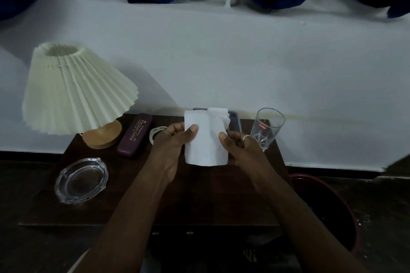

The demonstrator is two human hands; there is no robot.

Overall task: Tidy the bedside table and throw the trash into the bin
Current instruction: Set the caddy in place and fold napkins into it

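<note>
A white sheet of tissue paper [205, 139] hangs above the middle of the dark wooden bedside table [133, 201]. My left hand [173, 142] pinches its left edge, thumb on the front. My right hand [235, 142], with a ring on one finger, grips the right edge. Behind the tissue lies a dark flat object [235, 121], mostly hidden. A dark red bin [328, 201] stands on the floor at the table's right side.
A pleated cream lamp [77, 88] on a wooden base stands at the back left. Beside it lie a purple spectacle case [135, 135] and a coiled white cable [155, 132]. A glass ashtray [82, 179] sits front left, a drinking glass [267, 128] back right.
</note>
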